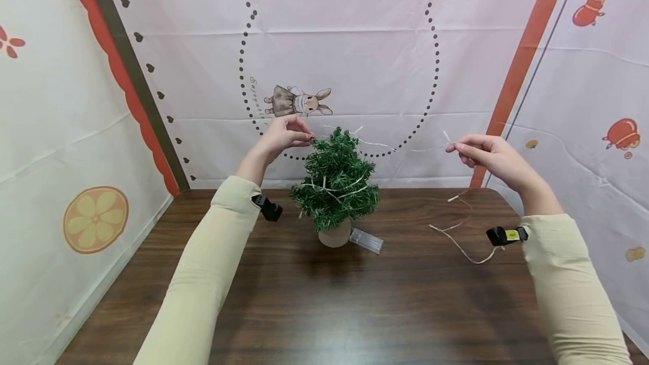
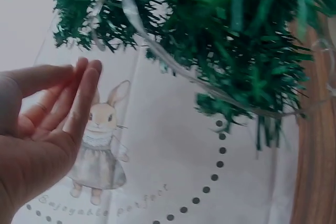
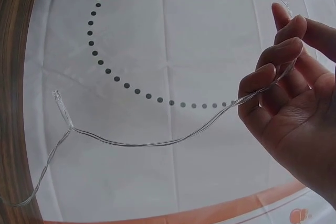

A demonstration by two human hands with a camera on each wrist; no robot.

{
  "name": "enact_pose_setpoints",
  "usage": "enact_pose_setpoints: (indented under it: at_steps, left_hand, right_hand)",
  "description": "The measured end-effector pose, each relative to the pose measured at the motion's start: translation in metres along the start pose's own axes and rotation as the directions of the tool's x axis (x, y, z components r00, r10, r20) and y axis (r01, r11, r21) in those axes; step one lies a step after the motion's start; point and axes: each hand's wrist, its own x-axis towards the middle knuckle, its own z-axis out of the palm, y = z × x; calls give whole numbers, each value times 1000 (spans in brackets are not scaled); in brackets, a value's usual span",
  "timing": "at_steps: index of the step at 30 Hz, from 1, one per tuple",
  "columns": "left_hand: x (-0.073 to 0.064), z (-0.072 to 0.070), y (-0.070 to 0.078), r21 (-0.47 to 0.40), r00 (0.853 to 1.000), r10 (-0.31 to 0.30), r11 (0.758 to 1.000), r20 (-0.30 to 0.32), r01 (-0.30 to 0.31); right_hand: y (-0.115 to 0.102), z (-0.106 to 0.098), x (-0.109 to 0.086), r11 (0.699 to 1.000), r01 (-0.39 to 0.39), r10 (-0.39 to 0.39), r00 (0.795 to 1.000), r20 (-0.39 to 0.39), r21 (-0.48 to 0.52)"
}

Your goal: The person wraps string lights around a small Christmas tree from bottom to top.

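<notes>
A small green artificial Christmas tree (image 1: 338, 185) stands upright on a pale round base (image 1: 334, 235). String lights (image 1: 405, 150) on clear wire wrap its branches and run off to the right. At the tree's upper left, my left hand (image 1: 285, 135) pinches the wire at its fingertips; the left wrist view shows this contact poorly. Well to the right, my right hand (image 1: 489, 156) pinches the strand and holds it raised. In the right wrist view the wire (image 3: 147, 144) crosses the curled fingers (image 3: 281, 53) and hangs down to a small bulb (image 3: 62, 108).
A clear battery box (image 1: 367, 240) lies beside the tree's base. The loose tail of the lights (image 1: 471, 258) trails on the brown wooden table (image 1: 314, 308) at the right. Behind hangs a pale printed cloth (image 1: 345, 72) with a rabbit figure (image 1: 299, 101).
</notes>
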Motion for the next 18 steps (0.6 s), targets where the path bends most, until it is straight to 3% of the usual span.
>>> enact_pose_setpoints:
  at_steps: [6, 18]
  left_hand:
    - [1, -5, -12, -67, 994, 100, 993, 42, -97]
    - [-4, -7, -27, -196, 981, 190, 964, 48, -177]
  right_hand:
    - [-5, 1, 4, 1000, 10, -10, 1000, -4, 11]
    - [-9, 5, 8, 997, 28, -28, 1000, 8, 75]
